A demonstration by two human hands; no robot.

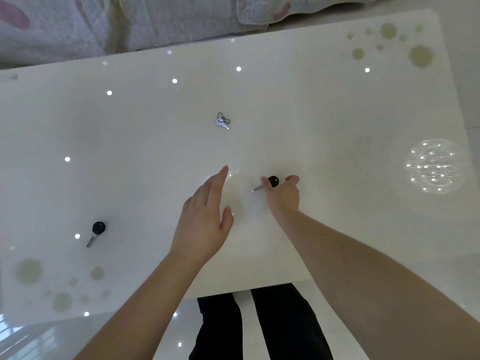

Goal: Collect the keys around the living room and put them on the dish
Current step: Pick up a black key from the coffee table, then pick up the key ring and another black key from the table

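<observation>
From the head camera, a glossy white table (311, 105) is the landmark. Near its front edge the right hand (283, 196) pinches a black-headed key (272, 181), blade pointing left. Just left of it the left hand (205, 216) hovers with fingers straight, holding nothing. A second black-headed key (96, 231) lies toward the table's left front; a small silver key on a ring (222, 122) sits mid-table. No dish is plainly discernible

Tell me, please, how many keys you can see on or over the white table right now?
3: a black-headed key lying near the table's left end, a small silver key on a ring at mid-table, and another black-headed key pinched in the right hand. Others may lie out of view.
</observation>
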